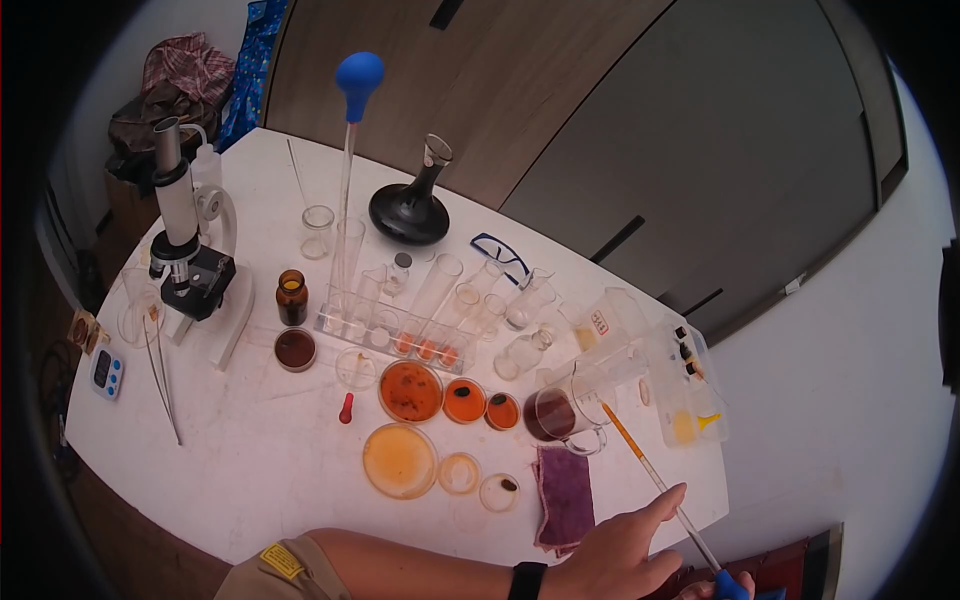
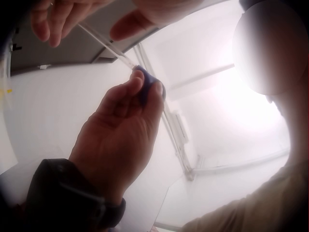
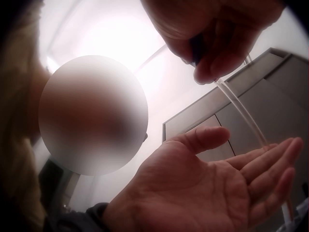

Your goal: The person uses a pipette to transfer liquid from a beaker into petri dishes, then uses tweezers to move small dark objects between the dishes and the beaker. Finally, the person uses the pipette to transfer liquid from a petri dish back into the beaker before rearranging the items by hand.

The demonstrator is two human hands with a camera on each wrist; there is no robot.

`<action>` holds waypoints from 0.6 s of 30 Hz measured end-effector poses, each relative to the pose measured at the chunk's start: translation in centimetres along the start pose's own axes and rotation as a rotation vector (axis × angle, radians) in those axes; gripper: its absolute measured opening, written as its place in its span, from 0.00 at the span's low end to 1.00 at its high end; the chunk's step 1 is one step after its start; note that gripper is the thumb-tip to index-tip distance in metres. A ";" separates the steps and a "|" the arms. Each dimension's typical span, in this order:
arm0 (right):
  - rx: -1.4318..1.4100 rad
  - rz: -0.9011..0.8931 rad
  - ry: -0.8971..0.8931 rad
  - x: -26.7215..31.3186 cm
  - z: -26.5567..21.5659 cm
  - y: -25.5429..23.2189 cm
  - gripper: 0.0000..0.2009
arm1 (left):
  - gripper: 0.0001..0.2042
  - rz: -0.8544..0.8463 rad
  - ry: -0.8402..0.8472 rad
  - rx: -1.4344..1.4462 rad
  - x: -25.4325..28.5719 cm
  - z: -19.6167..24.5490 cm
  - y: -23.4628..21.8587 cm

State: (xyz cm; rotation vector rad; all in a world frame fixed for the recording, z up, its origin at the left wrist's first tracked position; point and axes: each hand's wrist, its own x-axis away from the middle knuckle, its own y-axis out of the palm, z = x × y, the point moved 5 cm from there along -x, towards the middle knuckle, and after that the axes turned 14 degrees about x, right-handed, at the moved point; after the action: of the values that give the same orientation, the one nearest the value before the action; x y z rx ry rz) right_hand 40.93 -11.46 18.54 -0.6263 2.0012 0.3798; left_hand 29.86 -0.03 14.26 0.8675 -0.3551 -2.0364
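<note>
My right hand [image 2: 116, 133] pinches the blue rubber bulb [image 1: 729, 585] of a long glass pipette [image 1: 628, 435] between thumb and fingers. Orange-brown liquid fills the pipette's lower part. It slants over the table, and its tip overlaps the right side of a handled glass beaker [image 1: 590, 440] in the head view. Dark red liquid stands in that beaker. My left hand [image 1: 612, 556] is spread beside the pipette's middle, palm up toward the camera in the right wrist view. Its index fingertip overlaps the glass stem. A folded purple cloth [image 1: 565, 500] lies near the left hand.
Petri dishes [image 1: 400, 462] with orange, yellow and clear contents sit mid-table. Behind them stands a test tube rack [image 1: 385, 345] among glass bottles and flasks. A microscope [image 1: 205, 275] is at the left, a dark decanter [image 1: 410, 213] at the back, a clear plastic box [image 1: 705, 390] at the right.
</note>
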 end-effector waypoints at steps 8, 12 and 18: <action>0.029 0.009 -0.022 0.0 0.0 0.1 0.24 | 0.36 -0.057 -0.122 -0.011 -0.2 -0.4 -0.1; -0.004 -0.003 -0.045 0.0 -0.1 0.2 0.23 | 0.38 -0.074 -0.205 0.001 0.0 -0.9 0.1; -0.010 -0.009 -0.054 0.0 -0.1 0.2 0.23 | 0.41 -0.119 -0.213 -0.034 -0.1 -1.5 0.2</action>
State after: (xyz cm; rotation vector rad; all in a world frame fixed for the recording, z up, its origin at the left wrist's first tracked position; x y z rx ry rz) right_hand 40.77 -11.38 18.58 -0.6251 1.9457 0.3968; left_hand 31.09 -0.01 13.34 0.6659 -0.3926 -2.2459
